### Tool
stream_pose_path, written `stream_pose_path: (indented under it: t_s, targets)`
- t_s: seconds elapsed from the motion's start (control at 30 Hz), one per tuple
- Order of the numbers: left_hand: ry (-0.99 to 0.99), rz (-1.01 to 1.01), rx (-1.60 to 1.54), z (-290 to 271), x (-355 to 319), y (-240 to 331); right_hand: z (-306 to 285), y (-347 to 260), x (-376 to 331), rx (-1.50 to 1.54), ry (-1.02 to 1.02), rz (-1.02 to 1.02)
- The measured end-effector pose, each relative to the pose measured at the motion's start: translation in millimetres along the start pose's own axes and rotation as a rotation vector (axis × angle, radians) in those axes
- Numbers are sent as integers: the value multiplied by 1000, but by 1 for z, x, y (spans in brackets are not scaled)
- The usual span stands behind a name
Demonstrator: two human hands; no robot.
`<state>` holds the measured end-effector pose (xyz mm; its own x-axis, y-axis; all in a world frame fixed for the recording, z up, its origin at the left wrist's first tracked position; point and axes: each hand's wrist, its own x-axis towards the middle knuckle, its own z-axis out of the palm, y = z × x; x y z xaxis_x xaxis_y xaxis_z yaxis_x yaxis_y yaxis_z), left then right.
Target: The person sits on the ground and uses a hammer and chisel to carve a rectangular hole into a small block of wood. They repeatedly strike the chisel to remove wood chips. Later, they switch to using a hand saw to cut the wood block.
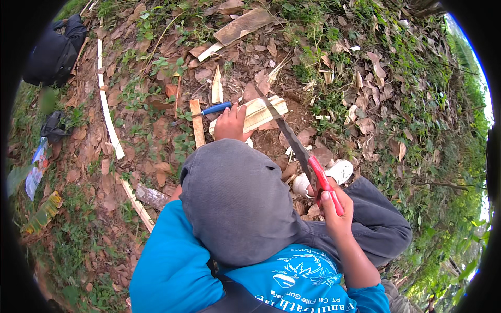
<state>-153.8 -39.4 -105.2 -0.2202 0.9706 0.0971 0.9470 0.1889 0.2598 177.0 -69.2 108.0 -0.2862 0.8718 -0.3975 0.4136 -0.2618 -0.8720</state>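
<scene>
In my right hand (336, 208) is a pruning saw (295, 141) with a red handle, my fingers wrapped round the grip. Its dark blade slants up and left, passing over a pale split piece of wood (266, 116) on the ground; whether the teeth touch it I cannot tell. My left hand (232, 122) is closed on the left part of that wood, its fingers over the top. Just left of those fingers lies a blue-handled tool (215, 108), its far end partly hidden. It rests across a short flat wood strip (198, 125).
My raised knee (237, 201) in grey cloth hides ground before me; a white shoe (339, 172) is beside the saw handle. A pointed wood sliver (217, 86), a brown slab (244, 26) and a long pale strip (107, 104) lie around. A black bag (52, 55) sits far left.
</scene>
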Motion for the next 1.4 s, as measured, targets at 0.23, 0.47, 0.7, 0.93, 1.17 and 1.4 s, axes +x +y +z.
stream_pose_path:
  t_s: [0.23,0.47,0.7,0.93,1.17,1.4]
  targets:
    - [-474,-107,-157,-24,26,-13,-27,2,-6,184,103,22]
    - [-527,-121,-71,-22,31,-5,-26,0,-16,211,143,33]
    - [-313,22,248,-19,20,23,-15,21,-26,341,127,-95]
    - [-334,-17,157,-68,35,1,-34,4,-43,513,142,-168]
    - [-306,-77,-80,-59,74,-36,-39,22,-18,588,139,-127]
    - [-263,-58,-325,-16,107,-62,-41,30,20,500,19,3]
